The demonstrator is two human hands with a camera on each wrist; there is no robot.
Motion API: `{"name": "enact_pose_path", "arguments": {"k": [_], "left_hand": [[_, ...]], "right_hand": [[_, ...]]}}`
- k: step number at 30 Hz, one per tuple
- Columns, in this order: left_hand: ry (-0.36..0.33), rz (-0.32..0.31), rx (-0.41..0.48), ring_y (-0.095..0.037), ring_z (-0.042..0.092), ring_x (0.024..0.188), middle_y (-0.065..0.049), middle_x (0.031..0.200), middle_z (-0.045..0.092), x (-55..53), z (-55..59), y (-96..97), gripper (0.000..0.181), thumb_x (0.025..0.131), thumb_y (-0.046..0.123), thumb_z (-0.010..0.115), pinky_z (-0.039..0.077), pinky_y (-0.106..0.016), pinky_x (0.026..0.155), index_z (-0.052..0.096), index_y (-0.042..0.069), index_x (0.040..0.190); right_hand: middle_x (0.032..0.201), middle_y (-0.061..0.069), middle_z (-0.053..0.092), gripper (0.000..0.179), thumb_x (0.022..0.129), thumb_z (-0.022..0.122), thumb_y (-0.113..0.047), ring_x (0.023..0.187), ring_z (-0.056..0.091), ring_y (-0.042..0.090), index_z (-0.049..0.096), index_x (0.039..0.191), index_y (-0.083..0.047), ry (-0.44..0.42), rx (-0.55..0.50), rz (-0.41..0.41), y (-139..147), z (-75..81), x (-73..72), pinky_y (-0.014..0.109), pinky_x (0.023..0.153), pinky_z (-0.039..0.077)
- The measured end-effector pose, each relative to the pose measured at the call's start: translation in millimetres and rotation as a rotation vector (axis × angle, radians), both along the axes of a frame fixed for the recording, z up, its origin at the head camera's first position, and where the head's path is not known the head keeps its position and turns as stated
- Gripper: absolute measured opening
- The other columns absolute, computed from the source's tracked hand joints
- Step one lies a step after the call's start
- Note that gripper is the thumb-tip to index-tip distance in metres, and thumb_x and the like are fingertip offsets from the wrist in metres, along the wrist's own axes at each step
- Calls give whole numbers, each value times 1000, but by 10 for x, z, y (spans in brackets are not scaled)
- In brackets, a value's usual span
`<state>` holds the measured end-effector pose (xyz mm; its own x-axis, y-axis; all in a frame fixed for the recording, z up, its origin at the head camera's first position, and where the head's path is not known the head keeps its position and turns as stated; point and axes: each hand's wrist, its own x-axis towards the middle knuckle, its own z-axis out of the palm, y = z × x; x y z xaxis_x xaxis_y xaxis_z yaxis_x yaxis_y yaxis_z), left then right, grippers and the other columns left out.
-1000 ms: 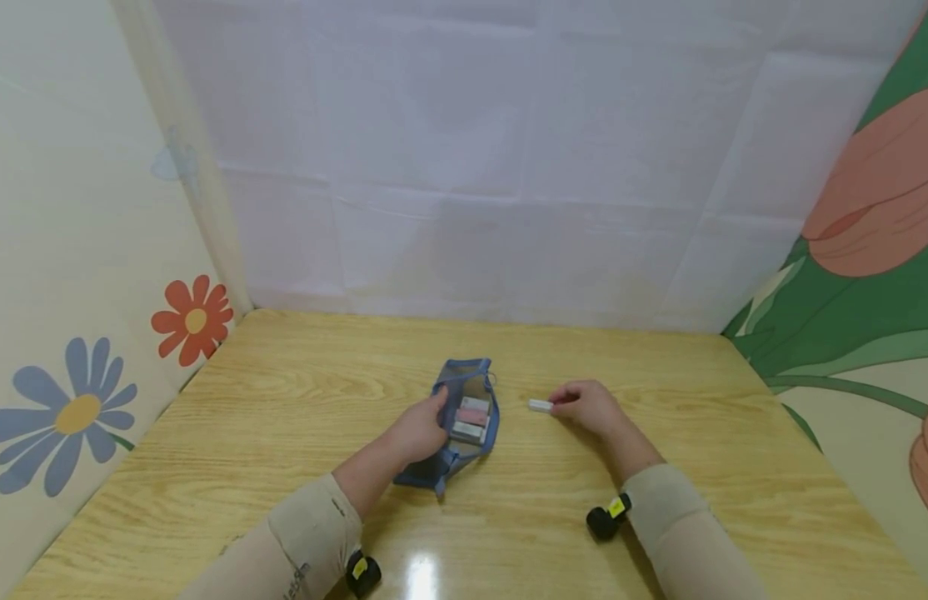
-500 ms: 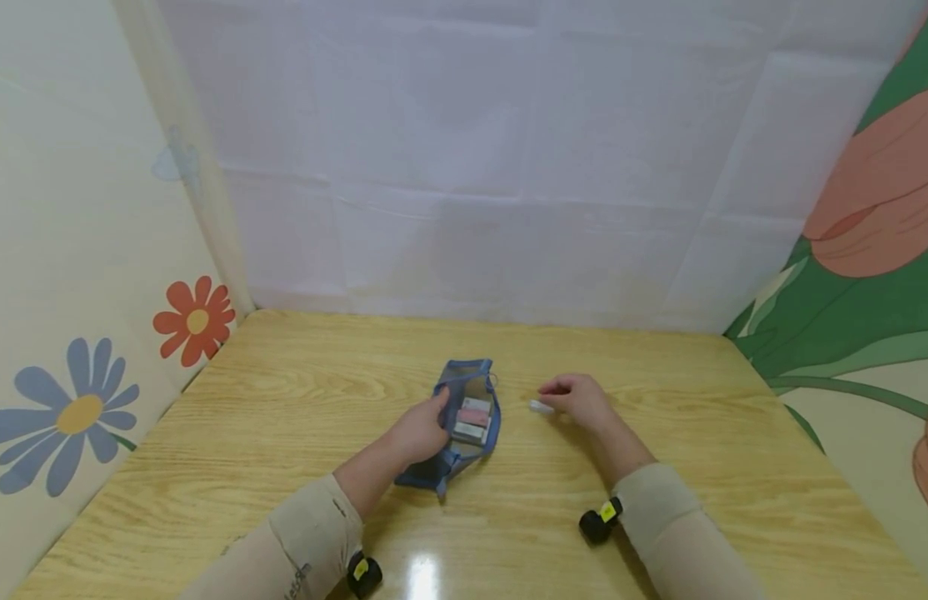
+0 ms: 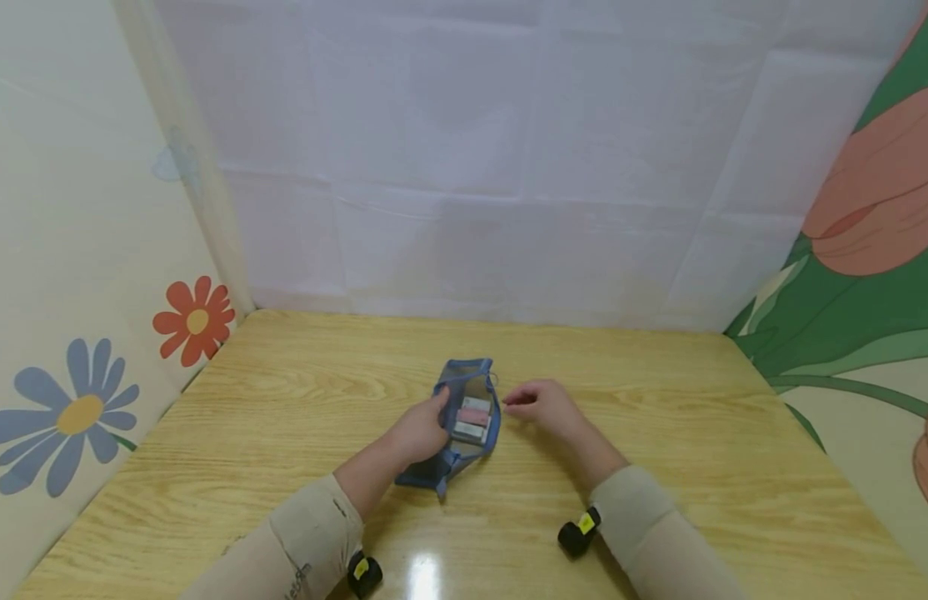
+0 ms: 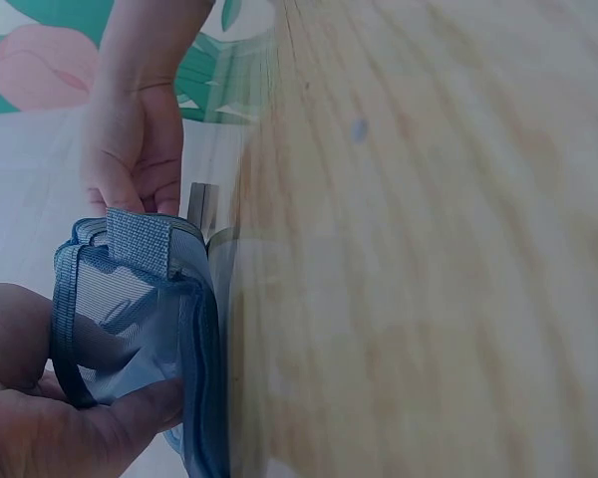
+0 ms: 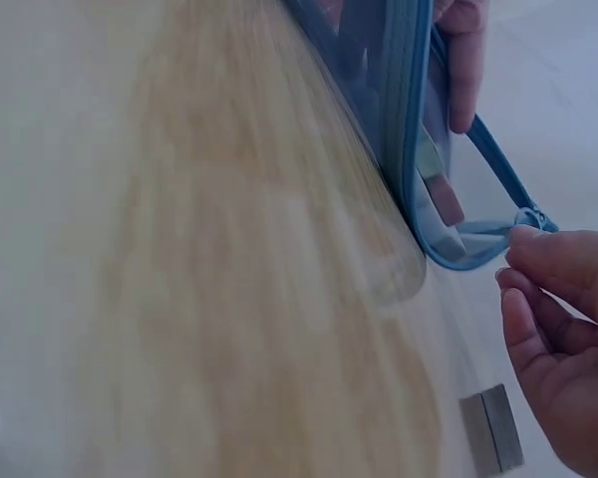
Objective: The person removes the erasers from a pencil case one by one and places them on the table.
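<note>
A blue mesh zip pouch [image 3: 451, 454] stands open on the table, its mouth turned toward the right. My left hand [image 3: 415, 433] grips its left side, with mesh between the thumb and fingers. Inside lie a pink block [image 3: 473, 417] and whitish blocks [image 3: 471, 432], like erasers or small boxes. My right hand [image 3: 550, 408] is just right of the pouch's mouth, fingers loosely bent and holding nothing visible. In the right wrist view its fingertips overlap the small zipper ring [image 5: 528, 217]. A small pale block [image 5: 493, 428] lies on the table by this hand, hidden behind it in the head view.
The wood-grain table [image 3: 284, 375] reaches back to a white cloth [image 3: 464, 167]. Flower-printed cloths [image 3: 77, 417] hang at both sides. Black wrist cameras [image 3: 365, 575] sit under both beige sleeves [image 3: 636, 500].
My right hand has let go of the small pale block, leaving it on the table, and has moved left up to the pouch's mouth. My left hand and the pouch have stayed put.
</note>
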<state>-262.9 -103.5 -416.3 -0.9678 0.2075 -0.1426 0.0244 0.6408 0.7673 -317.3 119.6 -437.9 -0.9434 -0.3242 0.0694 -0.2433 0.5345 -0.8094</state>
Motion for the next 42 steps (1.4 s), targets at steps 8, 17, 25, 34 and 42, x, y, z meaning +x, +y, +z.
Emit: {"name": "enact_pose_path", "arguments": {"k": [8, 17, 25, 34, 42], "left_hand": [[-8, 1, 6, -31, 26, 132, -17, 146, 29, 4, 4, 2, 74, 75, -11, 47, 35, -40, 94, 23, 1, 143], [-10, 7, 8, -31, 26, 132, -16, 146, 29, 19, 18, -6, 73, 75, -9, 48, 34, -41, 97, 23, 2, 144], [-13, 9, 4, -31, 27, 132, -16, 145, 30, 21, 9, -8, 74, 76, -9, 49, 34, -42, 97, 23, 3, 144], [-24, 0, -6, -32, 27, 132, -17, 145, 30, 12, 16, -15, 74, 77, -9, 50, 34, -43, 97, 23, 4, 144], [-34, 0, -14, -30, 27, 132, -16, 145, 30, -2, 10, -14, 74, 77, -8, 50, 35, -41, 95, 22, 6, 145]], "right_hand": [[83, 2, 67, 12, 76, 71, -11, 74, 59, 12, 71, 87, -7, -21, -34, 48, -133, -38, 23, 28, 68, 48], [86, 0, 67, 19, 76, 72, -16, 79, 60, 11, 71, 94, -10, -31, -1, 74, -204, -85, 42, 26, 72, 48], [84, -1, 66, 20, 76, 72, -15, 78, 59, 10, 70, 96, -10, -31, 24, 65, -258, -87, 53, 26, 71, 47], [80, -2, 65, 17, 76, 72, -15, 75, 57, 11, 71, 92, -10, -20, 27, 71, -272, -80, 53, 27, 70, 47], [82, -1, 65, 17, 79, 69, -14, 76, 57, 11, 70, 96, -9, -11, 43, 58, -277, -90, 40, 26, 70, 47]]}}
